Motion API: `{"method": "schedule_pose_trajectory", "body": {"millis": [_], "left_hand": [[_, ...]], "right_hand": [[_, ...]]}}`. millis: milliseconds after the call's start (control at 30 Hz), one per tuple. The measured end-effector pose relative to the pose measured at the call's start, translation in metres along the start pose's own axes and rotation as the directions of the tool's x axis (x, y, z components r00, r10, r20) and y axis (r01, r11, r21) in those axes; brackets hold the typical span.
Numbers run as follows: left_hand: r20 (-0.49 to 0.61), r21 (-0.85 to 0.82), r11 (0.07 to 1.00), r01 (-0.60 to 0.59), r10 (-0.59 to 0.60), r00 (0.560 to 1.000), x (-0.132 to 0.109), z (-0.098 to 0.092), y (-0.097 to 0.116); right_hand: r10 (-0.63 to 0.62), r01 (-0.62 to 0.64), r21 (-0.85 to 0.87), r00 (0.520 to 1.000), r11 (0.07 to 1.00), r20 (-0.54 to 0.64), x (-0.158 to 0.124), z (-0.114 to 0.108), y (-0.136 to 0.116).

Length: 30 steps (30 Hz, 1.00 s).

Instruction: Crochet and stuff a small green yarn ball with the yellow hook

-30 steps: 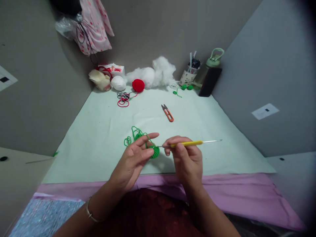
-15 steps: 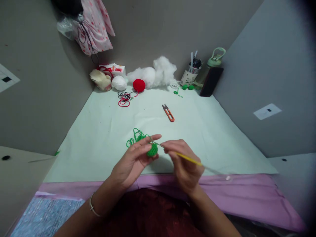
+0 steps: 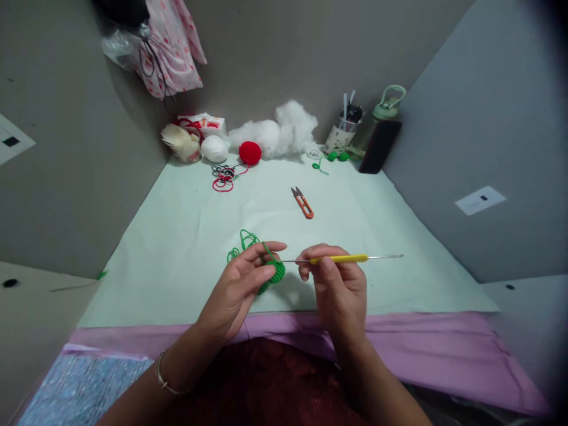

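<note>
My left hand [image 3: 239, 278] pinches a small green crochet piece [image 3: 277, 273] between thumb and fingers, its index finger stretched out with green yarn [image 3: 268, 251] running over it. My right hand [image 3: 339, 281] grips a crochet hook [image 3: 346, 259] by its yellow handle. The hook lies nearly level, with its thin metal tip at the top edge of the crochet piece; whether the tip is inside a stitch I cannot tell. Its other metal end points right. Loose green yarn [image 3: 249, 238] lies on the table behind my left hand, partly hidden by it.
Orange-handled thread snips [image 3: 303, 204] lie beyond my hands. Along the back stand a red yarn ball [image 3: 249, 154], a white yarn ball [image 3: 215, 149], white stuffing [image 3: 293, 127], a cup of tools [image 3: 341, 137], a dark phone [image 3: 380, 147] and a green bottle [image 3: 387, 109]. Walls enclose both sides.
The hook has swung from slanting down to the right to nearly level. My right hand has turned with it, and the crochet piece has tilted in my left fingers.
</note>
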<state>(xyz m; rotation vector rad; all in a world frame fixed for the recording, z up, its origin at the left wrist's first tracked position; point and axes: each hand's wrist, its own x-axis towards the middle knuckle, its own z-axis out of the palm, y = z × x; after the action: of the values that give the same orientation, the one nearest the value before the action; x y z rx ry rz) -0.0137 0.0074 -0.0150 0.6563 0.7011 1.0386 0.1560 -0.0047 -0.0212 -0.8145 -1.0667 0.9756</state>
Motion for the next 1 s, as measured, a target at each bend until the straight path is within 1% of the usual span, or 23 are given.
{"method": "schedule_pose_trajectory", "body": {"millis": [133, 233, 333, 467, 633, 833, 1000], "left_hand": [[-0.004, 0.021, 1.000, 0.003, -0.003, 1.000, -0.001, 0.001, 0.002], [-0.011, 0.028, 1.000, 0.004, -0.004, 1.000, -0.001, 0.002, 0.003], [-0.022, 0.026, 1.000, 0.001, -0.001, 1.000, -0.001, 0.003, 0.004], [-0.026, 0.036, 0.999, -0.004, 0.005, 1.000, -0.001, 0.004, 0.003], [-0.025, 0.049, 0.999, -0.016, 0.018, 1.000, -0.002, 0.005, 0.003], [-0.032, 0.056, 0.998, -0.026, 0.028, 0.999, -0.002, 0.006, 0.006], [-0.013, 0.061, 0.998, -0.018, 0.019, 1.000, -0.003, 0.004, 0.006]], "right_hand": [[-0.120, 0.113, -0.120, 0.992, 0.986, -0.050, -0.002, -0.001, -0.001], [-0.192, 0.184, -0.150, 0.981, 0.971, -0.038, -0.003, 0.000, -0.003], [-0.199, 0.198, -0.143, 0.980, 0.970, 0.007, -0.005, 0.000, -0.005], [-0.194, 0.199, -0.176, 0.980, 0.964, 0.046, -0.007, 0.001, -0.006], [-0.210, 0.209, -0.191, 0.977, 0.959, 0.016, -0.006, 0.002, -0.006], [-0.192, 0.191, -0.253, 0.981, 0.948, 0.022, -0.005, 0.000, -0.011], [-0.217, 0.217, -0.201, 0.976, 0.955, 0.021, -0.005, 0.000, -0.009]]}}
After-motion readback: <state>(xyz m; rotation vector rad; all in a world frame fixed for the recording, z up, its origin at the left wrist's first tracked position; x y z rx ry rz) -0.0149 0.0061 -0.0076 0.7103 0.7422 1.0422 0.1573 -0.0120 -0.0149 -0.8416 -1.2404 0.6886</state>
